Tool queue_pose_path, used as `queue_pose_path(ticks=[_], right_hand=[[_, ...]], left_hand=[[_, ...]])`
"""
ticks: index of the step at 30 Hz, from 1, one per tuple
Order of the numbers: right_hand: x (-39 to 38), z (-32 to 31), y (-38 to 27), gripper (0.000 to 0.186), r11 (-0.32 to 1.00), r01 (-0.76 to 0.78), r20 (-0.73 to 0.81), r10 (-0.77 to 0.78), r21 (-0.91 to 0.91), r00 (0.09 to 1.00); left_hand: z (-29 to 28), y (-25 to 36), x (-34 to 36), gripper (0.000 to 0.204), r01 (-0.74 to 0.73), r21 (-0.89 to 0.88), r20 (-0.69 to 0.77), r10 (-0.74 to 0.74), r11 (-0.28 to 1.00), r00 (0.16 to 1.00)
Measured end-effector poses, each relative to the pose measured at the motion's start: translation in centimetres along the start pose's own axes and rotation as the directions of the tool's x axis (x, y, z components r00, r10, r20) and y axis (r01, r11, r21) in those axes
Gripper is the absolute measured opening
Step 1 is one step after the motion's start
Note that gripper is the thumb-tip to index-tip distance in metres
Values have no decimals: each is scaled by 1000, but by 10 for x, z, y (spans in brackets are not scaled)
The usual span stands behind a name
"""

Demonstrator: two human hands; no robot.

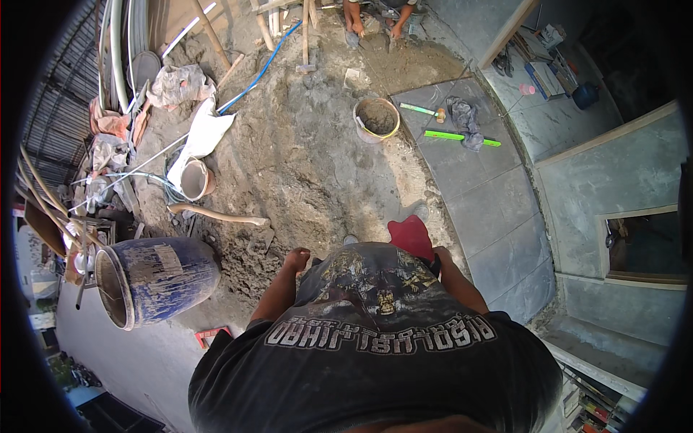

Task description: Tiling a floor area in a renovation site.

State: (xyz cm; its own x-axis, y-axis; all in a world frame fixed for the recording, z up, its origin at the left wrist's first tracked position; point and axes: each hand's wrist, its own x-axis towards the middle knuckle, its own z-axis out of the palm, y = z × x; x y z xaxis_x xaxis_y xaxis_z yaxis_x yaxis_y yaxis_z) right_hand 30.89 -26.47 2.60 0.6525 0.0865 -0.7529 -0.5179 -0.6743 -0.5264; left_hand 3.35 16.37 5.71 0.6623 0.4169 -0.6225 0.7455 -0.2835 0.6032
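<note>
My left hand [296, 258] hangs beside my dark printed shirt, above the bare soil, its fingers curled in and nothing seen in them. On the other side my right hand [439, 257] is closed at the edge of a dark red cap-like thing [412, 237], which hangs in front of my shirt. Most of the right fingers are hidden. Ahead of me on the ground stands a bucket [359, 128] of wet grey mortar. Right of it, a mallet [420, 109], a bright green level [446, 135] and a crumpled grey plastic bag [463, 115] lie on large grey tiles [498, 187].
A blue drum [170, 278] lies on its side at left. Near it are a bent wooden handle [216, 213], another bucket [205, 182] and a white sack [209, 137]. Far ahead, another person's hands [358, 27] work at the ground. A grey wall [577, 195] bounds the right.
</note>
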Motion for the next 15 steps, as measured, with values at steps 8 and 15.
queue_pose_path(ticks=[8, 15], right_hand=[[-2, 10, -43, 20, 1000, -10, 116, 10, -3, 993], [-27, 31, -219, 20, 831, 528, 97, -519, -176, 849]], left_hand=[[-14, -46, 28, 24, -177, 132, 59, 170, 975, 984], [-252, 153, -32, 39, -315, 202, -296, 365, 927, 883]])
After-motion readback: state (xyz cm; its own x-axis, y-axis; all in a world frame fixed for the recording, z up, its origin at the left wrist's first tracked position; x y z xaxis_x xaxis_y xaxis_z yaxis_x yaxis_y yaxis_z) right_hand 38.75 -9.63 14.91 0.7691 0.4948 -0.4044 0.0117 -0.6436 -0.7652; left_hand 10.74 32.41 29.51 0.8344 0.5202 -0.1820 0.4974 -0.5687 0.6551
